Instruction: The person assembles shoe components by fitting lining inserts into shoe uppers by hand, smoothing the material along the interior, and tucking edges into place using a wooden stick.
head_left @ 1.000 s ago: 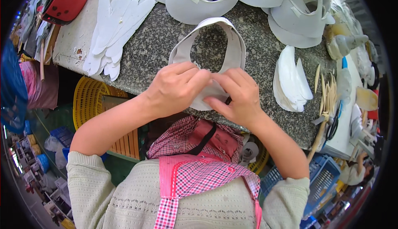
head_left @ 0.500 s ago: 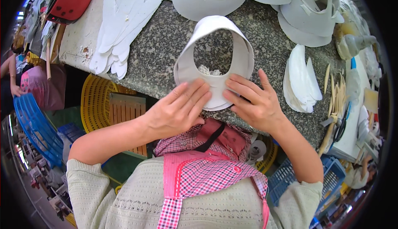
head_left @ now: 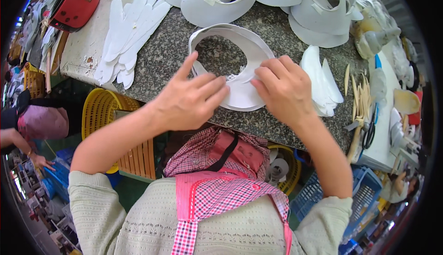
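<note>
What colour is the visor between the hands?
The visor is white, clearest in the head view.

One bare left hand (head_left: 189,99), one bare right hand (head_left: 287,89) (two altogether), one looped white visor (head_left: 244,97), at least four overlapping white visors (head_left: 219,14), one fanned pile of long white strips (head_left: 131,38)

Right hand (head_left: 287,91) curls its fingers at a white sun visor (head_left: 243,99), left hand (head_left: 188,99) spreads opposite, more visors (head_left: 219,3) sitting beyond on speckled granite (head_left: 161,66)!
</note>
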{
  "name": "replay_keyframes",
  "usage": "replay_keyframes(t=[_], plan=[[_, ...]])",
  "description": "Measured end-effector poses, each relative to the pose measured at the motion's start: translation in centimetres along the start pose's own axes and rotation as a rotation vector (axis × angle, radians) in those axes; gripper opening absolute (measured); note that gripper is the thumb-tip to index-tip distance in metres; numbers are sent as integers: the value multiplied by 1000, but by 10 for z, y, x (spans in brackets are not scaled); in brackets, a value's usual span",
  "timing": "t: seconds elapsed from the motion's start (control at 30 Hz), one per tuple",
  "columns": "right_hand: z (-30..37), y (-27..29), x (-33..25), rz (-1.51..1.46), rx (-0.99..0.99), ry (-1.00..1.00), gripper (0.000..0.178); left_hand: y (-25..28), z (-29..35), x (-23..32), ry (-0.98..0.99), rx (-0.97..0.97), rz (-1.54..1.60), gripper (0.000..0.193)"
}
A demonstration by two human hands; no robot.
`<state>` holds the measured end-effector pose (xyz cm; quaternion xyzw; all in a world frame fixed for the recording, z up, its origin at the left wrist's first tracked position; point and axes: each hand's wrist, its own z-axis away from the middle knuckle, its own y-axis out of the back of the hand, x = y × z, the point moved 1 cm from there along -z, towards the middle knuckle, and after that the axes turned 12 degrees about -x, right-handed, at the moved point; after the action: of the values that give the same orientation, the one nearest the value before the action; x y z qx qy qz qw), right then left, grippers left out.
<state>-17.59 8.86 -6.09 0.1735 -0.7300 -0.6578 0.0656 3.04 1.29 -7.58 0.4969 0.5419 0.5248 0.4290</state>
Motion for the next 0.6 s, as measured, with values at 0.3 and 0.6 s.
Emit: replay_keyframes(t=[0.3, 0.6], plan=[[2, -24, -1, -578, 37, -435, 36, -27, 14, 37, 220, 6, 10, 48], [1, -4, 10, -585, 134, -426, 22, -12, 1, 30, 179, -59, -98, 38]])
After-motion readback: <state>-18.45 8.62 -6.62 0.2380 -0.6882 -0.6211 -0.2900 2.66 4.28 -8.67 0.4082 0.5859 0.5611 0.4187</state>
